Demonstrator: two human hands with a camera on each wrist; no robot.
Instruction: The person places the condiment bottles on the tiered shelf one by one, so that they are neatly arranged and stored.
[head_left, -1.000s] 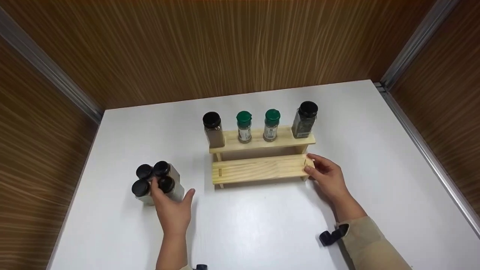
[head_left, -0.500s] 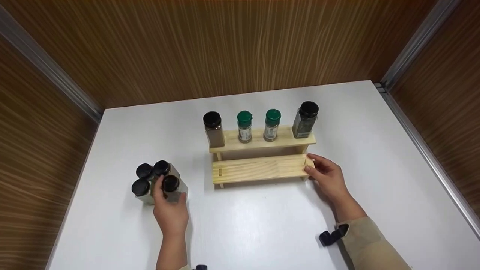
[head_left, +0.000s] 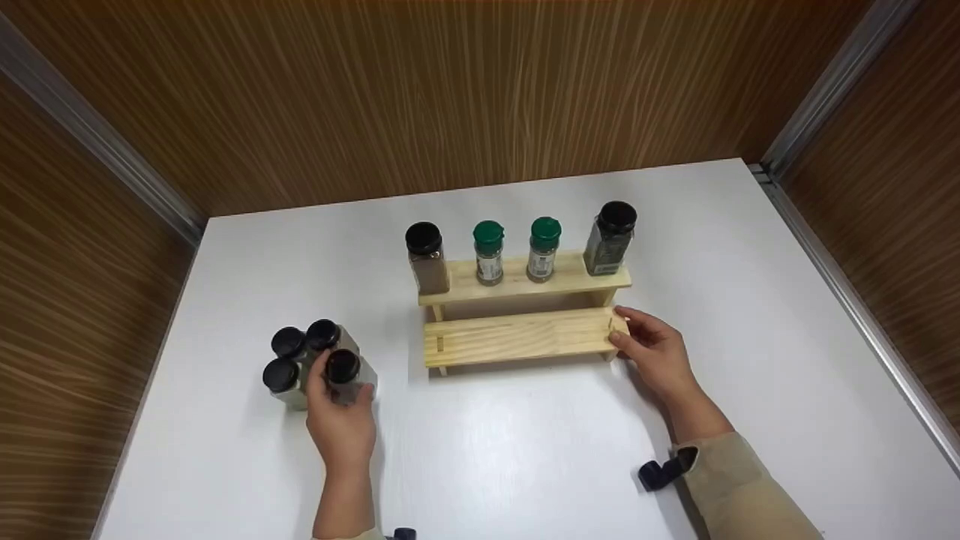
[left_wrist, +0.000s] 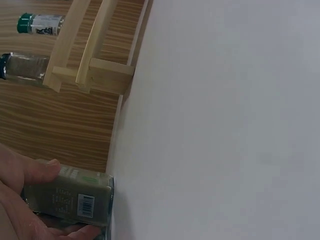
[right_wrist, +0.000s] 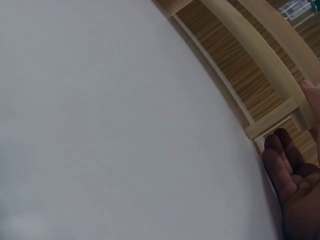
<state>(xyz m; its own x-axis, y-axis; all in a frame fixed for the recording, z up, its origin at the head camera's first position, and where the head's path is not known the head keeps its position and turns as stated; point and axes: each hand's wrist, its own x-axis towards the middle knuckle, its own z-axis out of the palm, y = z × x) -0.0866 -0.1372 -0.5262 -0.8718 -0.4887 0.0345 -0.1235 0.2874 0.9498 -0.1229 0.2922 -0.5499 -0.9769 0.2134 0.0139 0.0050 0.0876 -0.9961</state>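
Barcode on the jar [left_wrist: 75, 200] in left hand's [head_left: 341, 427] grip — wrist-only; right hand [head_left: 652, 356] holds rack [head_left: 517, 337].

White surface [head_left: 525, 450], faintly glossy. Walls [head_left: 450, 90] dark brown, streaked wood grain, with grey metal corner strips [head_left: 97, 135]. Rack [head_left: 517, 337] pale yellowish pine, fine grain. On it: two black-capped jars [head_left: 425, 259], brownish and dark contents; two green-capped jars [head_left: 489, 253], white labels. Four black-capped jars [head_left: 311, 360] at left, greyish-olive label with barcode. Sleeve [head_left: 742, 487] beige.
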